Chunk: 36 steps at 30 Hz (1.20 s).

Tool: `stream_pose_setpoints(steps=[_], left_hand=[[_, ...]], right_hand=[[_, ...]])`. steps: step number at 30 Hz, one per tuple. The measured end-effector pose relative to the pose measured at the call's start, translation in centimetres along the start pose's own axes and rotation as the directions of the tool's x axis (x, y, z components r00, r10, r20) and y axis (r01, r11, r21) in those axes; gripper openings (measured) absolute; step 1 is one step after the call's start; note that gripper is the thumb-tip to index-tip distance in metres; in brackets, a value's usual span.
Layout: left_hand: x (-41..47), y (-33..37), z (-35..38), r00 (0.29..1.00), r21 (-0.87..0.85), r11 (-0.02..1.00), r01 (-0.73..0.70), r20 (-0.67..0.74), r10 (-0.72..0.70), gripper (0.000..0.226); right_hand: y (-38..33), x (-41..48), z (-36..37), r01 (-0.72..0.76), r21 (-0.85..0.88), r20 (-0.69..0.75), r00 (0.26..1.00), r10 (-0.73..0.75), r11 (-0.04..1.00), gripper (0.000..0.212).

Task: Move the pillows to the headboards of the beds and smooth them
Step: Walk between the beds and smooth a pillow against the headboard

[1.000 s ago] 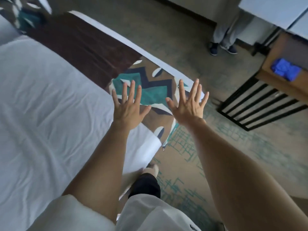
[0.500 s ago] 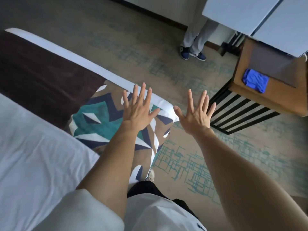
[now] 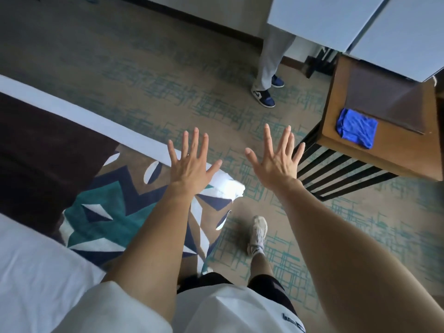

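Observation:
My left hand [image 3: 192, 162] is held out flat with fingers spread, above the foot corner of the bed [image 3: 31, 280]. My right hand [image 3: 276, 159] is stretched out the same way over the carpet, beside the bed corner. Both hands hold nothing. The bed has a white sheet and a runner [image 3: 108, 212] in brown, teal and navy across its foot. No pillow is in view.
A wooden desk [image 3: 384, 155] with black slatted legs stands at the right, a blue cloth [image 3: 356, 127] on it. Another person's legs and blue-white shoes [image 3: 264, 94] are at the far wall. My own foot [image 3: 258, 233] steps on the patterned carpet.
The view has swung right and away from the bed; the bed slid to the left and the desk came closer. Both hands stayed spread and empty. My foot has stepped forward.

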<state>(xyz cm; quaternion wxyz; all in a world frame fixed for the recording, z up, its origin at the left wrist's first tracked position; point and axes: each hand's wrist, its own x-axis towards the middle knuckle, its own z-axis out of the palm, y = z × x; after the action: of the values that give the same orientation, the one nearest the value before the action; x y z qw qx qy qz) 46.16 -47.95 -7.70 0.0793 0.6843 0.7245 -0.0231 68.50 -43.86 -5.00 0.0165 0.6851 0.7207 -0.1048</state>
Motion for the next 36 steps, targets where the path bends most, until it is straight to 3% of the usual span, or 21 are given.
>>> stream_pose_setpoints(steps=[8, 16, 23, 32, 36], left_hand=[[9.5, 3.5, -0.5, 0.984, -0.009, 0.984, 0.179, 0.002, -0.179, 0.087], [15.5, 4.7, -2.6, 0.941, -0.043, 0.941, 0.335, -0.03, -0.336, 0.086], [19.9, 0.9, -3.3, 0.878, -0.055, 0.877, 0.478, -0.013, -0.479, 0.089], [30.9, -7.9, -4.1, 0.754, -0.147, 0.745, 0.651, 0.014, -0.657, 0.091], [33.7, -11.5, -4.6, 0.7, -0.167, 0.687, 0.707, 0.033, -0.713, 0.087]], right_hand=[[5.0, 13.1, -2.8, 0.12, -0.051, -0.008, 0.993, -0.12, 0.991, 0.084], [3.8, 23.7, -6.5, 0.277, -0.052, -0.027, 0.96, -0.279, 0.959, 0.086], [-1.8, 31.5, -7.5, 0.421, -0.09, -0.005, 0.906, -0.423, 0.903, 0.088], [-14.4, 44.4, -6.5, 0.608, -0.137, 0.063, 0.794, -0.605, 0.782, 0.085], [-20.3, 49.0, -6.1, 0.677, -0.143, 0.103, 0.736, -0.669, 0.722, 0.094]])
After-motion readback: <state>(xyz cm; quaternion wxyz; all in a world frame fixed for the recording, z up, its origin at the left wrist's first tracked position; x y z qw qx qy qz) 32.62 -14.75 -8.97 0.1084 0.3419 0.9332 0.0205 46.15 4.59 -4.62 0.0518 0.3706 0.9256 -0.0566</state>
